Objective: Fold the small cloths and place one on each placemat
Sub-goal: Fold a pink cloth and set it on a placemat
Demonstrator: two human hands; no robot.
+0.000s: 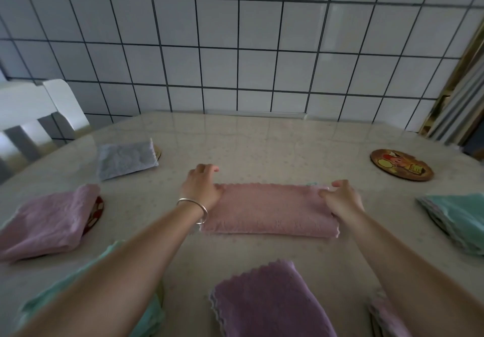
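A pink cloth (269, 209), folded into a long rectangle, lies flat mid-table. My left hand (201, 183) rests over its far left corner, fingers loosely curled past the edge with nothing visible in them. My right hand (340, 197) pinches the far right corner. A folded grey cloth (125, 159) covers a round placemat (158, 152) at the back left. A folded lilac cloth (49, 221) lies on a red placemat (98, 213) at the left. One bare round placemat (400, 165) sits at the back right.
A teal cloth (458, 218) lies at the right edge. A purple cloth (267, 302) lies near me, another teal one (146, 318) under my left forearm, and a pinkish one (382, 315) at the bottom right. A white chair (39, 111) stands at the left; a tiled wall is behind.
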